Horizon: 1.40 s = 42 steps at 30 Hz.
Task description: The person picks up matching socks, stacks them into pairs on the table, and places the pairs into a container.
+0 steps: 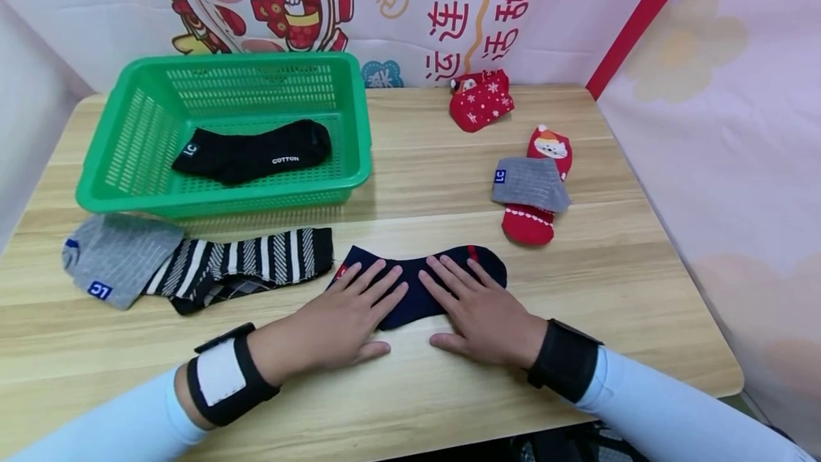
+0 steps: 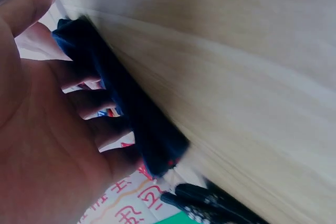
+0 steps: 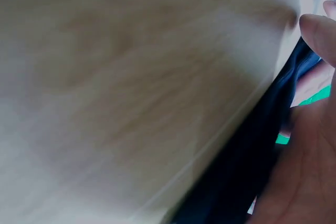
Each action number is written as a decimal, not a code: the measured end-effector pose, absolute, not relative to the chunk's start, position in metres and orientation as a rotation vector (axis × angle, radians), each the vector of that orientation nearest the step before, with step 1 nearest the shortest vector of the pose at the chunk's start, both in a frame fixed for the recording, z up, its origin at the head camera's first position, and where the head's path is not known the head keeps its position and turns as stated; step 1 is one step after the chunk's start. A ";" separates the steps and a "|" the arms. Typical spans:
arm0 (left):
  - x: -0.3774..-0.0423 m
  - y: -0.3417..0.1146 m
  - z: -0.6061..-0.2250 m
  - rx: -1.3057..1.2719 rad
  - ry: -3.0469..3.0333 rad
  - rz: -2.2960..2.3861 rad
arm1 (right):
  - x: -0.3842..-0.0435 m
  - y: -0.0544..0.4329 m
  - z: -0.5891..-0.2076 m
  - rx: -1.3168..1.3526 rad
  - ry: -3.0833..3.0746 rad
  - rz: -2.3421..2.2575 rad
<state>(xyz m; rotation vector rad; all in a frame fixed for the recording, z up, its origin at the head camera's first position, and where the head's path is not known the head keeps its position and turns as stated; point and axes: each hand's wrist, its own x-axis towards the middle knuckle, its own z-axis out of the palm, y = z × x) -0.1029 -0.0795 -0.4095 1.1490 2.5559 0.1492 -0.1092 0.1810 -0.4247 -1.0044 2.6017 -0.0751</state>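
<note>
Navy sock: lying flat on the wooden table, toe to the right, partly covered by two hands; the red mark at its left end is half hidden by fingers.
Left hand: spread flat, fingertips resting on the sock's left part, thumb out on the wood; nothing gripped.
Right hand: also spread flat, fingers on the toe half; nothing gripped. The right wrist view cuts this hand off at the edge and blurs it.
Sleeves: pale blue, running out of sight at both lower corners.
Green basket: behind, to the left, with a black sock inside, lettered "COTTON".
Left-hand pile: a grey sock overlaps a striped sock; beneath the stripes, a dark checked piece is mostly hidden.
Right-hand pile: a folded grey piece hides the middle of something red.
Far right: a red snowflake-patterned piece, its shape hard for me to make out.
</note>
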 end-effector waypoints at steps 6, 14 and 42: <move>-0.102 -0.091 -0.414 1.167 2.585 0.163 | -0.109 0.193 -0.428 -0.975 2.647 -0.072; -0.113 -0.089 -0.413 1.291 2.675 0.017 | -0.113 0.194 -0.425 -1.014 2.722 -0.059; -0.105 -0.024 -0.409 0.997 2.883 -0.484 | -0.128 0.174 -0.419 -1.177 2.940 0.131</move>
